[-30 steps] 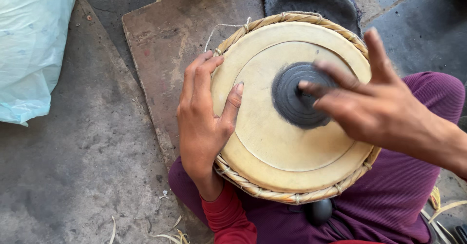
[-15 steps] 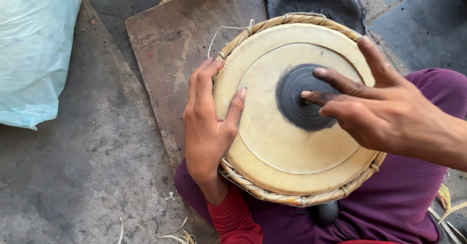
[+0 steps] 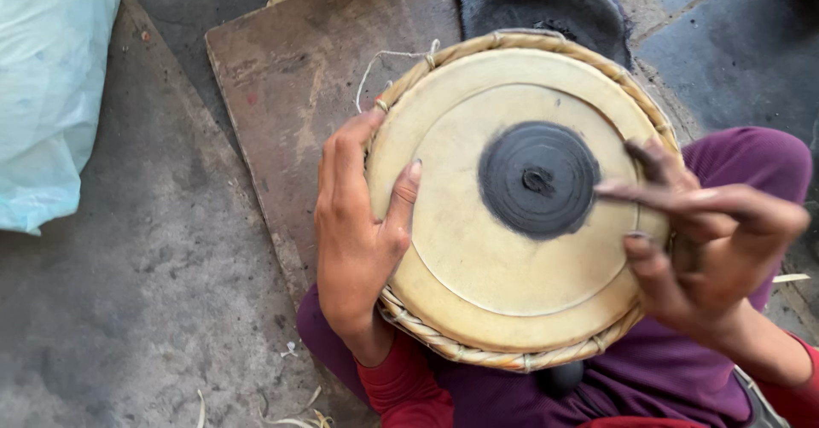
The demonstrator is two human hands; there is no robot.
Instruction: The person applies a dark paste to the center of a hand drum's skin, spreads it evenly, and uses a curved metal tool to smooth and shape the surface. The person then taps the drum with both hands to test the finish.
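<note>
A round drum (image 3: pixel 478 283) with a cream skin head and a braided straw-coloured rim rests on my lap. A dark grey paste patch (image 3: pixel 537 179) sits a little right of the head's middle, with a small lump at its centre. My left hand (image 3: pixel 358 232) grips the drum's left rim, thumb lying on the skin. My right hand (image 3: pixel 708 249) hovers over the right edge, fingers spread and smeared dark, the index fingertip at the patch's right border. It holds nothing.
A brown wooden board (image 3: pixel 290 95) lies on the grey stone floor under the drum. A pale blue plastic sack (image 3: pixel 47 87) is at the left. A dark cloth (image 3: pixel 537 1) lies beyond the drum. Straw scraps (image 3: pixel 290 394) litter the floor near my leg.
My right hand has drawn back from the centre of the dark patch to its right border. The left hand keeps its grip on the rim.
</note>
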